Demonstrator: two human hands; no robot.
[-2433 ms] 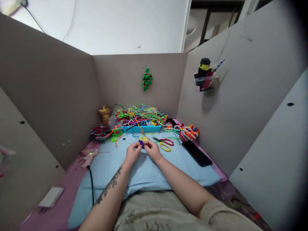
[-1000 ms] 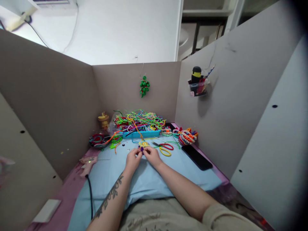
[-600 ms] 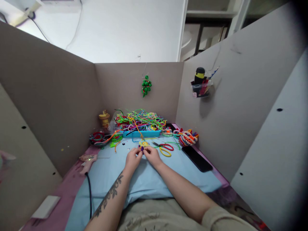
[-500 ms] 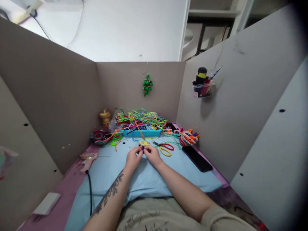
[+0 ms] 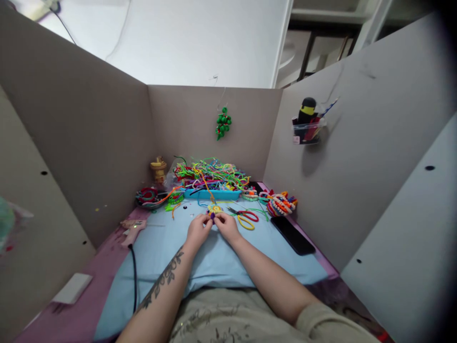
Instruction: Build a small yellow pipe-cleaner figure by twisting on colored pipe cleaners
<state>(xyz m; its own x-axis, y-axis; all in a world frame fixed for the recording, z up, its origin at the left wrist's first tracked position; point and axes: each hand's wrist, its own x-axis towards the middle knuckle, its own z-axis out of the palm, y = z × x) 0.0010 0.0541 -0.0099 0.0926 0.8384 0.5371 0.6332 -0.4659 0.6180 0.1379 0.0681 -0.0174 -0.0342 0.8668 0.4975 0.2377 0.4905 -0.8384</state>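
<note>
Blue mat [image 5: 214, 257] in cubicle: left hand [image 5: 197, 230] and right hand [image 5: 226, 226] are pinching one small purple-yellow piece [image 5: 213, 213] together; piece looks partly formed, scissors [image 5: 243, 217] lying idle.

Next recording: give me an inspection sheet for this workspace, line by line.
Surface: light blue cloth over a pink table cover.
Job's things: small purple piece pinched between both hands; yellow coil just beyond it.
Clutter: blue tray heaped with coloured cords, scissors, black phone, glue gun, bowl, woven pieces.
Grippers: left hand and right hand pinching the purple piece together.
Cables: black cable from the glue gun.
Surroundings: grey partition walls, hanging green ornament, wall-mounted holder.
</note>
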